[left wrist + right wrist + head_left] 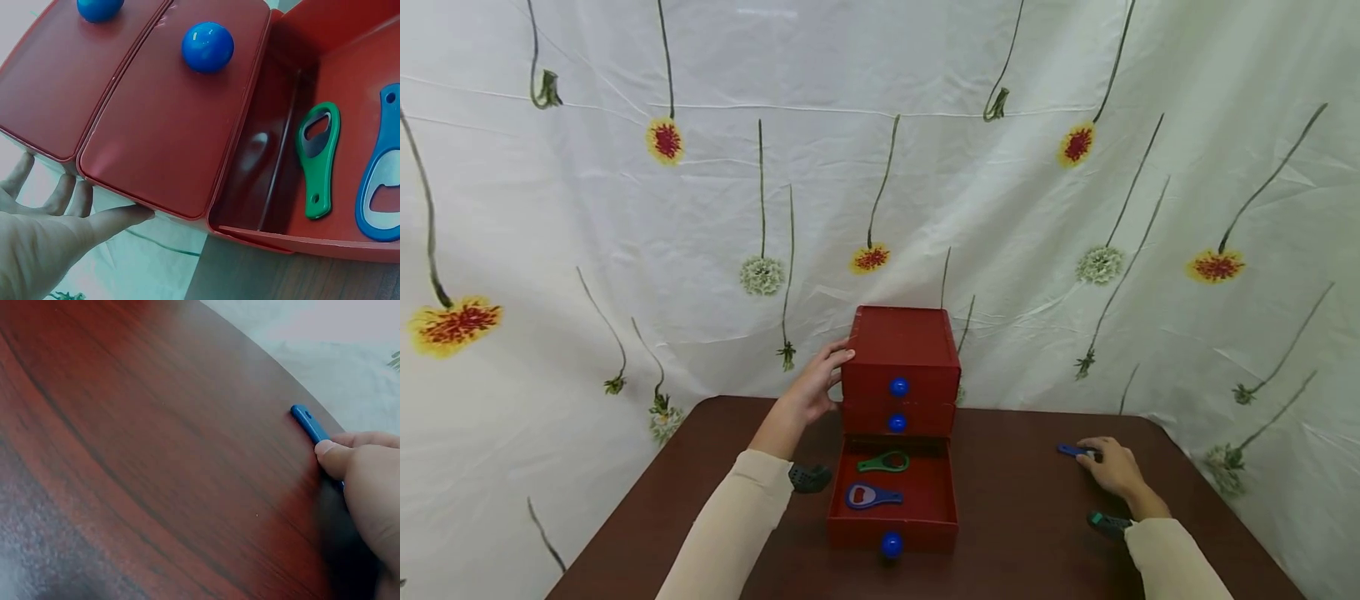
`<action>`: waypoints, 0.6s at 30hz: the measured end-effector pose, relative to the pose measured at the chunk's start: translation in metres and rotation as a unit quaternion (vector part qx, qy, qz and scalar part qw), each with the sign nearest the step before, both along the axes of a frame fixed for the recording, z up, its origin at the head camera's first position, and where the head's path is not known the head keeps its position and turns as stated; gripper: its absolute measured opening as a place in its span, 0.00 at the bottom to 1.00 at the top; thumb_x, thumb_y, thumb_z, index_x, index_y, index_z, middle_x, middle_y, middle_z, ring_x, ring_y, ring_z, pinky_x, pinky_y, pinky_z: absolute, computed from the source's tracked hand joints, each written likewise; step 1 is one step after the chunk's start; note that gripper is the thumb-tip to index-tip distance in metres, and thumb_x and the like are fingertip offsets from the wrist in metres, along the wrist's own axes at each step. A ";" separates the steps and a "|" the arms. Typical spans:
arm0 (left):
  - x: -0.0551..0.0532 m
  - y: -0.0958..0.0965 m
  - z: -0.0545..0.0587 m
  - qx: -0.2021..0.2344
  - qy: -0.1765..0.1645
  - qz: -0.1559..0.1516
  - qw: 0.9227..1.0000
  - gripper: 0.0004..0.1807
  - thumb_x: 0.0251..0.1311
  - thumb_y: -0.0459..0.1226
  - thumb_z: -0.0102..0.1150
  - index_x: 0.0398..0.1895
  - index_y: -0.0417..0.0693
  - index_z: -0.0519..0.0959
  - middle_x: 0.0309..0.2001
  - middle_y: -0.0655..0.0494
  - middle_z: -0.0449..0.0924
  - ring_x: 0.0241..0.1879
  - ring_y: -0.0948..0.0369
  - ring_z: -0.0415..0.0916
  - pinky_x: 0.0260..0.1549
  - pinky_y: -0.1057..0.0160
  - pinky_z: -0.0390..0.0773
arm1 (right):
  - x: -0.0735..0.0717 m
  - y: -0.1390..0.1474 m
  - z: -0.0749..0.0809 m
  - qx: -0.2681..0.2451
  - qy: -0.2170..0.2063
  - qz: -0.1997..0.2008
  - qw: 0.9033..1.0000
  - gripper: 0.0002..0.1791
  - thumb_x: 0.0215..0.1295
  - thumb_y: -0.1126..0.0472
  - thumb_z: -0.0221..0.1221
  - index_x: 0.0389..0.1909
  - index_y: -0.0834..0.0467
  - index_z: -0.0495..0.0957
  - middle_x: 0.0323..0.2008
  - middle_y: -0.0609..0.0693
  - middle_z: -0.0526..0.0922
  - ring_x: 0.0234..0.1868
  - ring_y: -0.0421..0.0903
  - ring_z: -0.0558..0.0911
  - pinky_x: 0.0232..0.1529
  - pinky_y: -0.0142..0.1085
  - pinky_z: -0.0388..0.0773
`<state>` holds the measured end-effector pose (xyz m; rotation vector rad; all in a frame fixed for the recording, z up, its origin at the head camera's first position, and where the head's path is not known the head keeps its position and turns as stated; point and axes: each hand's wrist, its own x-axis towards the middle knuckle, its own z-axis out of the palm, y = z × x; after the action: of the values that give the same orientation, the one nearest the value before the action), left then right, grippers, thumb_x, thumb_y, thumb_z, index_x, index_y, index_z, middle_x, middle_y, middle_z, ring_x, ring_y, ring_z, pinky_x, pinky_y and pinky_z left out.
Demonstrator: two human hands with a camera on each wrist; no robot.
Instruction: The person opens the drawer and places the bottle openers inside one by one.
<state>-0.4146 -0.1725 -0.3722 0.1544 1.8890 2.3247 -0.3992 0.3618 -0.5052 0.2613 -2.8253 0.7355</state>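
Note:
A red drawer box (898,337) with blue knobs stands on the table, its bottom drawer (934,492) pulled out. In that drawer lie a green bottle opener (320,165) and a blue bottle opener (384,175) with a metal plate. My left hand (812,387) rests against the left side of the box, thumb and fingers extended along it, as the left wrist view (47,240) shows too. Off to the right, my right hand (1114,471) pinches another blue bottle opener (306,420) at the tabletop between thumb and fingers. Its far end is covered by the hand.
The dark brown wooden table (1015,500) ends at a rounded far right corner. Behind it hangs a white cloth (820,192) printed with flowers. A blue knob (891,545) sticks out at the front of the open drawer. Each wrist carries a dark strapped device (809,478).

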 end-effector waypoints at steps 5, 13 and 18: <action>0.000 0.001 0.001 0.000 0.000 0.002 1.000 0.34 0.78 0.47 0.53 0.81 0.53 0.55 0.80 0.47 0.50 0.79 0.43 0.42 0.59 0.17 0.46 | 0.000 -0.001 0.001 0.011 0.028 0.020 0.999 0.14 0.72 0.63 0.63 0.52 0.68 0.82 0.55 0.74 0.77 0.58 0.76 0.72 0.58 0.70 0.63; -0.001 0.002 0.000 0.000 0.002 0.002 1.000 0.35 0.77 0.47 0.54 0.81 0.53 0.54 0.80 0.47 0.49 0.79 0.42 0.42 0.59 0.17 0.47 | -0.007 -0.013 0.007 0.009 0.038 0.039 0.998 0.13 0.70 0.64 0.65 0.50 0.67 0.84 0.47 0.66 0.85 0.49 0.69 0.81 0.48 0.63 0.76; -0.002 0.002 -0.002 0.002 -0.004 0.004 1.000 0.36 0.77 0.47 0.55 0.81 0.53 0.54 0.80 0.46 0.50 0.79 0.42 0.42 0.59 0.17 0.46 | -0.014 -0.022 0.012 0.006 0.054 0.063 0.997 0.10 0.68 0.66 0.66 0.48 0.66 0.85 0.41 0.60 0.87 0.41 0.60 0.84 0.42 0.57 0.78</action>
<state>-0.4170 -0.1709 -0.3739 0.1380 1.8865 2.3306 -0.4130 0.3402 -0.4932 0.4696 -2.7316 0.7083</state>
